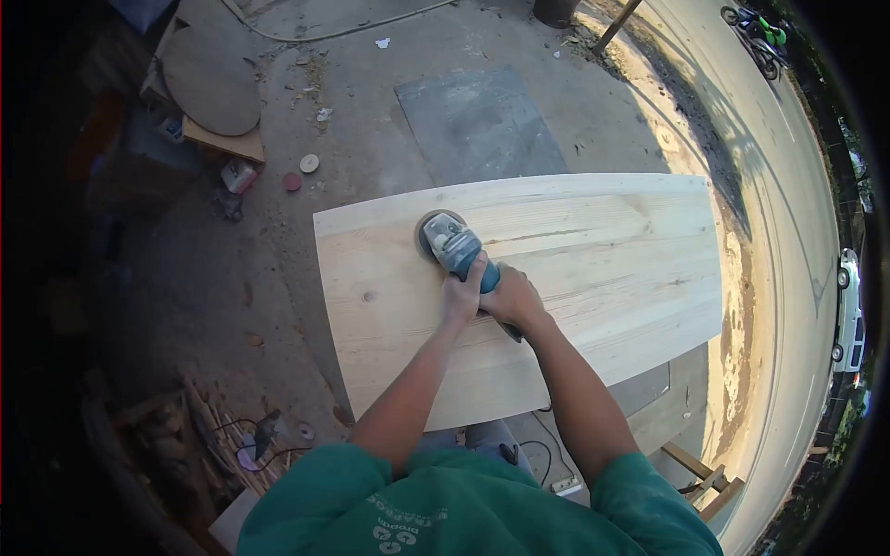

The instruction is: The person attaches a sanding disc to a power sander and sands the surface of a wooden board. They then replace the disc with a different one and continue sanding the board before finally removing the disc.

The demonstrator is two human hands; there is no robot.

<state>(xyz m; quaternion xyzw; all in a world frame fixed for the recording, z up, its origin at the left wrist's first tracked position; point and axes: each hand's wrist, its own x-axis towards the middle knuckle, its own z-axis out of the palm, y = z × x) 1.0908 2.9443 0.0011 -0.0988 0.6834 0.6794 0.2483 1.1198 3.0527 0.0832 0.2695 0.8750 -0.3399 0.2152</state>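
Observation:
A large pale wooden panel (612, 269) lies flat in front of me. On its left half, near the far edge, an angle grinder (456, 243) with a blue body and a dusty metal head rests with its round disc (425, 233) against the wood. My left hand (464, 292) is wrapped round the near side of the grinder's body. Just to its right, my right hand (515, 298) is closed round the rear of the same tool. The far end of the handle is partly hidden under my hands.
Two small round discs (309, 164) lie on the concrete floor left of the panel. Wood scraps (213, 435) are piled at lower left. A power strip (565, 485) and cable (542, 445) sit below the panel's near edge. A road with a motorcycle (762, 42) runs along the right.

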